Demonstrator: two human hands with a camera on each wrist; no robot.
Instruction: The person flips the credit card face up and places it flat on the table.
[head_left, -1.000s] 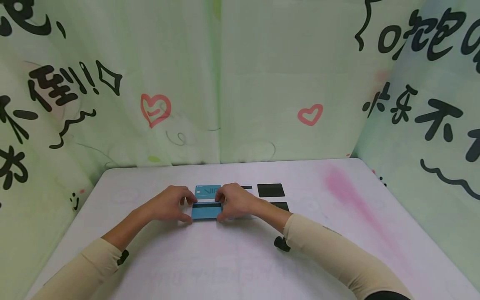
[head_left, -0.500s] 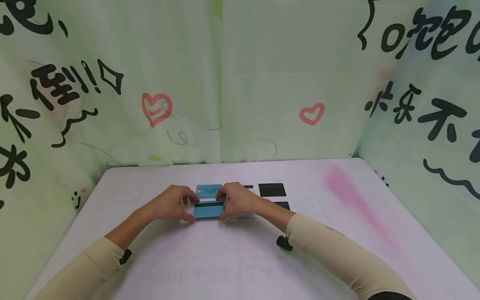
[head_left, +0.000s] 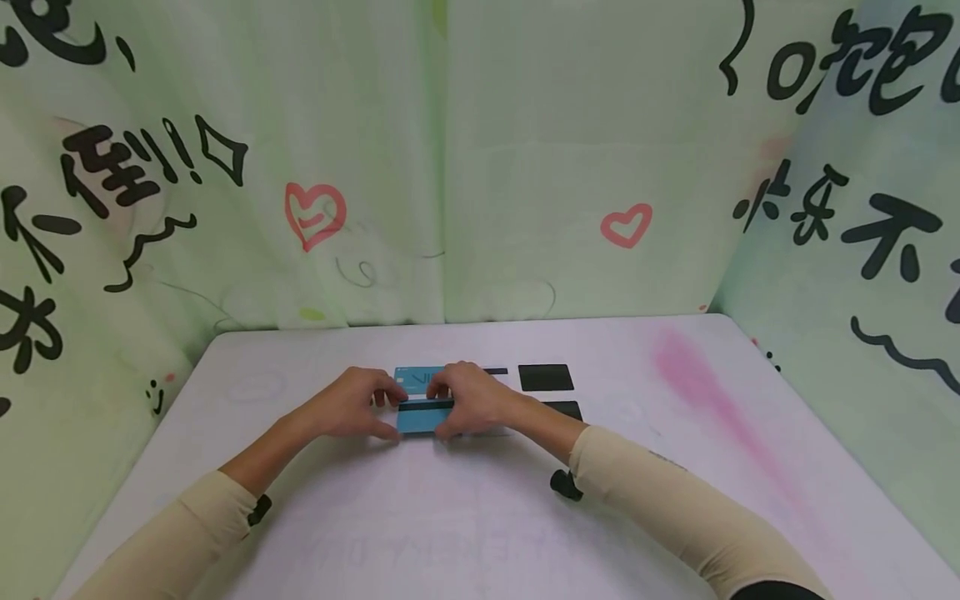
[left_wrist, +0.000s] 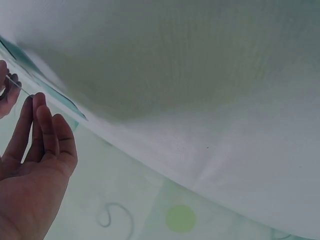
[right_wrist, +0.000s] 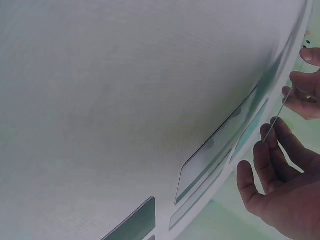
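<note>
A blue card with a black stripe [head_left: 424, 419] is held between both hands in the head view. My left hand [head_left: 358, 403] holds its left end with thumb and fingers. At the other end, my right hand [head_left: 476, 402] grips it and covers its right part. Both wrist views show the card edge-on as a thin line between the fingertips, raised off the white table. A blue VIP card [head_left: 414, 379] lies just behind it. Below the held card, a teal card [left_wrist: 55, 89] lies flat in the left wrist view.
Two black cards [head_left: 546, 377] [head_left: 564, 409] lie to the right. A white card with a dark stripe [head_left: 497, 372] is partly hidden behind the right hand. Pale cards [right_wrist: 217, 145] show on the table in the right wrist view. Green patterned curtains [head_left: 525, 167] border the white table [head_left: 637, 517].
My left hand and the blue card have shifted slightly right, and the right hand covers a little more of the card and of the VIP card. Both hands keep their hold.
</note>
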